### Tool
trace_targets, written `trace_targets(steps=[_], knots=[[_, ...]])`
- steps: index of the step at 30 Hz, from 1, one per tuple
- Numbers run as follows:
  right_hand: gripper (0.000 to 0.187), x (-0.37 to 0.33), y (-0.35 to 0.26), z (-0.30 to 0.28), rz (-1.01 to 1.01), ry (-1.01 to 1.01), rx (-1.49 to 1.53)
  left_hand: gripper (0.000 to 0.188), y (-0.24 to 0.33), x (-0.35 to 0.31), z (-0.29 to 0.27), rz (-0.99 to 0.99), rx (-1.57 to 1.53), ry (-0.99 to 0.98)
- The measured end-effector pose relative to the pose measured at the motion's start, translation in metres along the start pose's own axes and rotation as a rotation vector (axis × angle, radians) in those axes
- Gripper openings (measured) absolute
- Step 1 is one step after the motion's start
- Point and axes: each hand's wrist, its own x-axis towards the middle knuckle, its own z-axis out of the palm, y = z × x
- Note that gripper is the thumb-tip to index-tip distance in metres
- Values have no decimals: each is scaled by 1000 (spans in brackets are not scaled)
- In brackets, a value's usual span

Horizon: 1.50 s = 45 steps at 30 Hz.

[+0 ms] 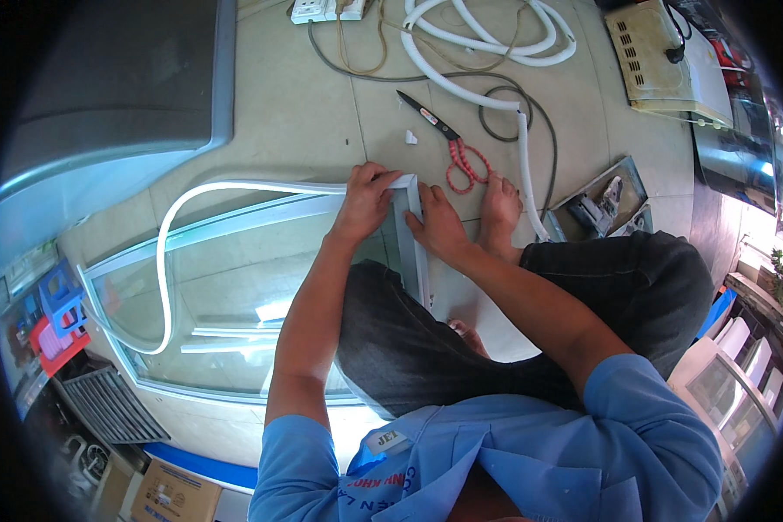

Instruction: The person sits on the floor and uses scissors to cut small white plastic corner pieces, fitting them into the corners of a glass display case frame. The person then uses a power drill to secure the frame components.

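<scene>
A framed glass panel (pixel 226 230) lies on the floor to my left, its right end beside my bent knee. A white rubber seal strip (pixel 163 261) loops loosely above the panel and runs along its far edge to the far right corner. My left hand (pixel 365 204) is closed on the strip just left of that corner, thumb and fingers pressed together. At the panel's right edge, my right hand (pixel 441 224) has its thumb and fingers curled against the strip where it turns the corner.
Scissors with red-wrapped handles (pixel 461 165) lie beyond my right hand, near a small white scrap (pixel 411 137). White hose (pixel 487 48) and dark cable (pixel 548 122) coil further off. A metal tray (pixel 631 178) holds parts at right. A large grey appliance (pixel 122 78) stands far left.
</scene>
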Motion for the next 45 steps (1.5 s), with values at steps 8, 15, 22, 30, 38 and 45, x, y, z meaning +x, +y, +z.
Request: trace_targets(steps=[8,15,22,30,38,45], knots=[[64,-1,2,1,-6,-9,-15,46,4,-3,-1,24,60,-9],[64,1,2,4,12,-18,-24,42,7,-2,5,33,152,42],[64,3,7,6,7,-15,2,45,5,0,2,12,109,-7],[58,3,14,6,-18,46,208,43,2,-2,4,-68,11,-33],[55,5,16,8,-44,77,145,40,-3,0,7,-45,-11,-33],[46,10,9,6,14,92,156,39,-2,-1,10,-59,20,-10]])
